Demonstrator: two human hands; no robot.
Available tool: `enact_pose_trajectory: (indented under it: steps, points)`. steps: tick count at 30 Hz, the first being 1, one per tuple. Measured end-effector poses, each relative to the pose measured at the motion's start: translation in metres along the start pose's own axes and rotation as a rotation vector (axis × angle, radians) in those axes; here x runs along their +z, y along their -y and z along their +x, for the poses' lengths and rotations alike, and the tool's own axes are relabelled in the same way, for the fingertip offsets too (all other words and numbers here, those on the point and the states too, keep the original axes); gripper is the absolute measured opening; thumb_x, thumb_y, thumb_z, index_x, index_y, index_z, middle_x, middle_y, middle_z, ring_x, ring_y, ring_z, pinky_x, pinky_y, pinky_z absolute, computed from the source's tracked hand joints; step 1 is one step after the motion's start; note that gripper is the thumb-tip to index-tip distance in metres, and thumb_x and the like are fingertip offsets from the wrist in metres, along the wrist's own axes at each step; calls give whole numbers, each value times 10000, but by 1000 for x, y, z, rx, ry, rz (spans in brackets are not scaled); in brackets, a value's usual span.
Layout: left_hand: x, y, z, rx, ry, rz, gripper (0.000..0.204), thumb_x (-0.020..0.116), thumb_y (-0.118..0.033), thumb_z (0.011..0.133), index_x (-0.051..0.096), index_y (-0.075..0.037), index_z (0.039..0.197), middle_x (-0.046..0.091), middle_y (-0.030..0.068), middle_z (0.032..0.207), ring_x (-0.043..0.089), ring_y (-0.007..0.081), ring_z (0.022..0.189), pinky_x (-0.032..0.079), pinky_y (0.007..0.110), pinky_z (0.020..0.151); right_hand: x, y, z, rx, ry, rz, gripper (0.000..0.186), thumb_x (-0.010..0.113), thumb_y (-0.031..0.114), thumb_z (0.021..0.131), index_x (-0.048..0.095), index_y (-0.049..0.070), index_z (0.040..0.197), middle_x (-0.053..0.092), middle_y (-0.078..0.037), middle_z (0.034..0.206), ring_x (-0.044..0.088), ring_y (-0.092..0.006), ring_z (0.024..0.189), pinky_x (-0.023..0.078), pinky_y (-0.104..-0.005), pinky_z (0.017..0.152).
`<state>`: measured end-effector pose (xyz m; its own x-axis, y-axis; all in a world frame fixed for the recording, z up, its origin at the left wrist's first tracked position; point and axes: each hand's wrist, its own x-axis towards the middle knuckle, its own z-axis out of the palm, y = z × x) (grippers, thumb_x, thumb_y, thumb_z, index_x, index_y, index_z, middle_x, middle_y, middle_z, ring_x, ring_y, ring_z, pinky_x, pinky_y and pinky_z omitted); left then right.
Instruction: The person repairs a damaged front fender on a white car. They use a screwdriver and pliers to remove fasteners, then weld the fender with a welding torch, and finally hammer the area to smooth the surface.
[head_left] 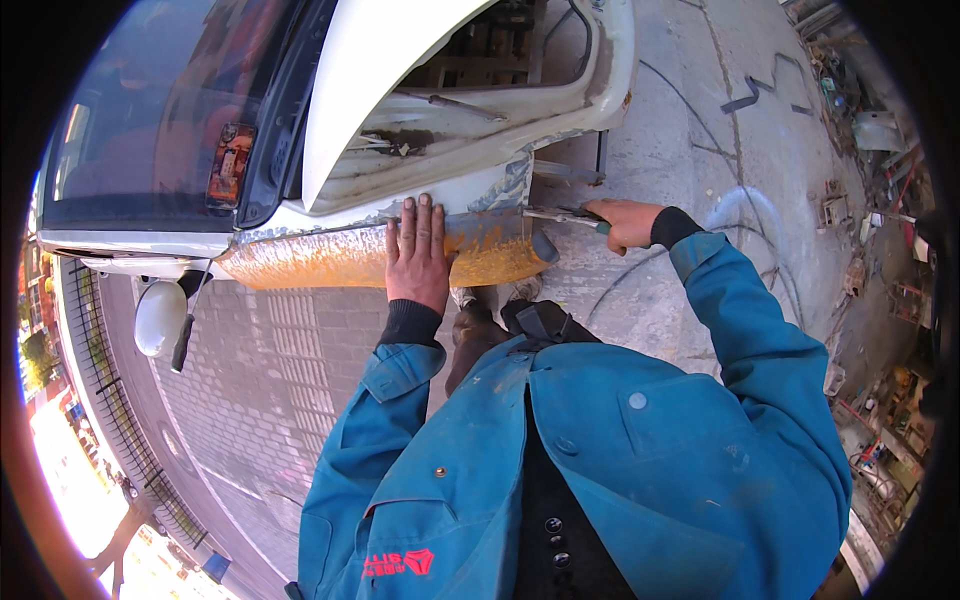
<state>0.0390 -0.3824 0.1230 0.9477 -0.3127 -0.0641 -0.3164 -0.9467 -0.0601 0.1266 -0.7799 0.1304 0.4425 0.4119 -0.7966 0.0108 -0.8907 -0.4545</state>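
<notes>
By the left hand (420, 262), with its fingers outstretched and gripping nothing, the rusty panel (325, 262) is covered where it meets the white body (478, 192). The panel is spread to both sides of those fingers. By the curled fingers of the right hand (632, 224), pliers (562, 213) are gripped, their nose pointed leftward at the panel's right end; whether metal is pinched there cannot be told. Well to the left of the left fingers, a mirror (161, 319) and a windscreen (140, 140) are seen. Beyond the right fingers, a cable (690, 105) is strewn across the concrete (660, 310), and farther off a bent strip (743, 102) is seen
</notes>
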Motion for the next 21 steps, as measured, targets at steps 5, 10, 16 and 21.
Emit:
enact_pose_trajectory:
  steps: [5,10,16,21]
  points:
    - [1,0,0,8,9,28,929,724,-438,1055,268,-84,1783,177,129,1882,119,333,1749,137,517,1415,-1,-4,0,-23,-20,-23,996,797,94,687,477,-47,1620,644,-340,1458,662,-470,1287,576,-509,978]
    - [3,0,1,11,-7,15,917,727,-426,1055,284,-77,1778,188,135,1879,132,338,1746,148,509,1415,2,-7,3,-28,-70,-43,928,795,83,736,496,-34,1607,633,-331,1504,639,-474,1353,557,-504,1072]
    - [3,1,1,0,8,-24,893,701,-426,1056,294,-93,1778,212,105,1876,155,324,1744,165,523,1408,0,-7,7,-27,-88,-121,845,816,185,827,523,11,1600,636,-276,1541,593,-476,1411,499,-513,1171]
    - [3,1,1,0,6,-24,908,710,-422,1049,285,-92,1781,208,104,1877,156,326,1743,166,514,1410,0,-1,4,-60,-183,-318,748,816,265,849,599,48,1532,673,-222,1493,535,-463,1433,447,-532,1217]
